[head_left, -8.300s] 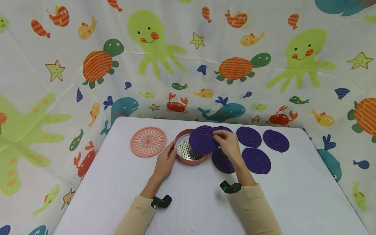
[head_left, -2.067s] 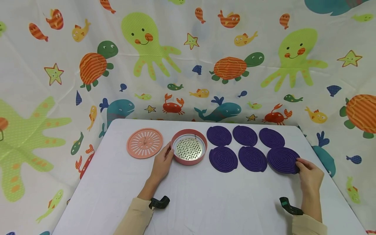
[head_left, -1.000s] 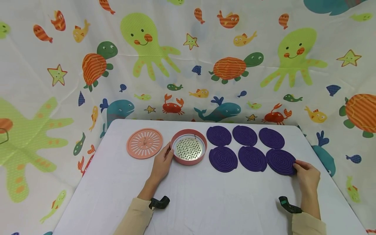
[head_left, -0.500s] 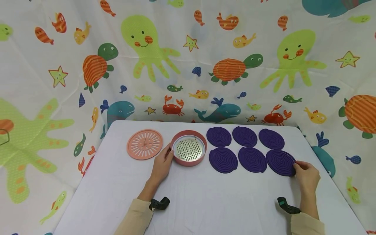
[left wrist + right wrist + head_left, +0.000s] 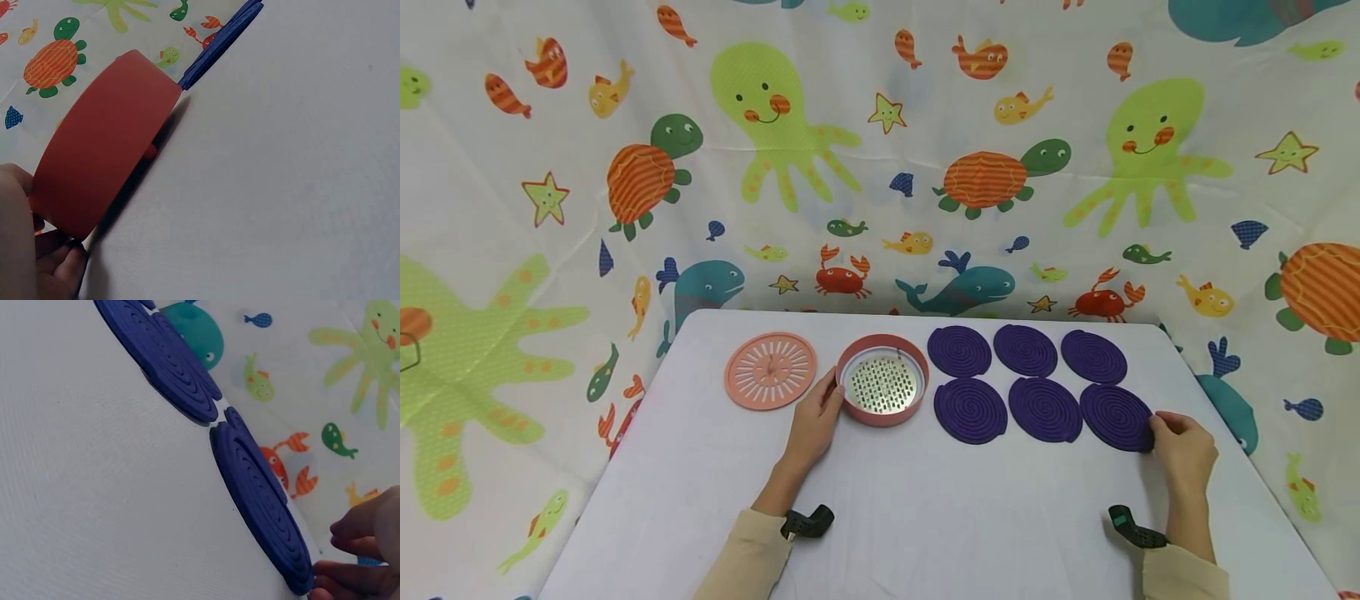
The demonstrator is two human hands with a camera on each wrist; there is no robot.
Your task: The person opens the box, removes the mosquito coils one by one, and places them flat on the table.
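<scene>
My left hand [image 5: 815, 414] grips the left side of a round grater [image 5: 882, 390], a deep pink-red ring around a perforated metal plate. In the left wrist view, fingers curl at the lower edge of the grater's red wall [image 5: 109, 147], with a shadow beneath it. My right hand [image 5: 1185, 447] is at the right edge of a dark purple spiral coaster [image 5: 1116, 417], the front-right one of two rows. That coaster lies flat. The right wrist view shows the lower fingers against the coaster's rim [image 5: 265, 512] and a gap between thumb and fingers holding nothing.
Other purple coasters lie flat: back row left [image 5: 959, 351], middle [image 5: 1026, 350] and right [image 5: 1093, 357], front row left [image 5: 971, 411] and middle [image 5: 1045, 409]. A pink slotted drain cover [image 5: 771, 372] lies left of the grater. A patterned curtain [image 5: 880, 183] hangs behind the white table [image 5: 955, 517].
Earlier, my right hand held a purple coaster over the grater, then carried it right to the front row's end. It has since settled flat and the fingers have loosened. My left hand stays on the grater.
</scene>
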